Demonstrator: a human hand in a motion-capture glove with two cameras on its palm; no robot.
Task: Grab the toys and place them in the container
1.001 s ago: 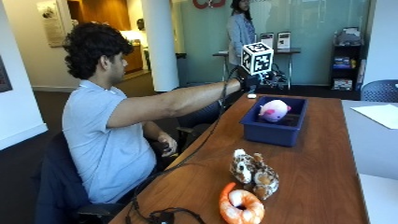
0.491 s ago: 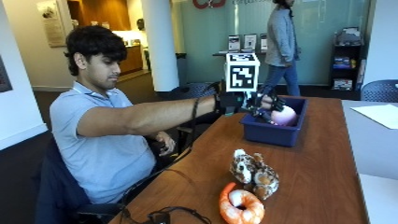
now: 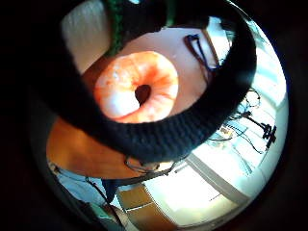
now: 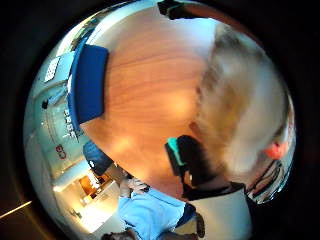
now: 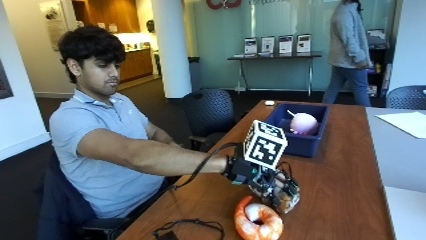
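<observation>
A person sits at a wooden counter (image 5: 346, 165) with the gloved right hand (image 5: 263, 180) stretched out low over it, at the near end. The hand sits on or right against a mottled grey-brown plush toy (image 5: 287, 196), which shows just past the knuckles. Whether the fingers are curled round that toy or only resting on it cannot be told: the glove hides them from the side, and the thumb-side palm view shows only a pale blurred mass (image 4: 240, 110) very close to the palm.

Just beside the hand, nearer the counter's front edge, lies an orange and white shrimp (image 5: 258, 223), curled into a ring. The little-finger palm view looks down on the shrimp (image 3: 137, 86) through a black strap, and it lies flat on the wood.

Well apart, toward the far end of the counter, stands a blue bin (image 5: 297, 141). A pink round toy (image 5: 303, 122) sits inside it. A sheet of white paper (image 5: 405, 122) lies at the counter's far right side.
</observation>
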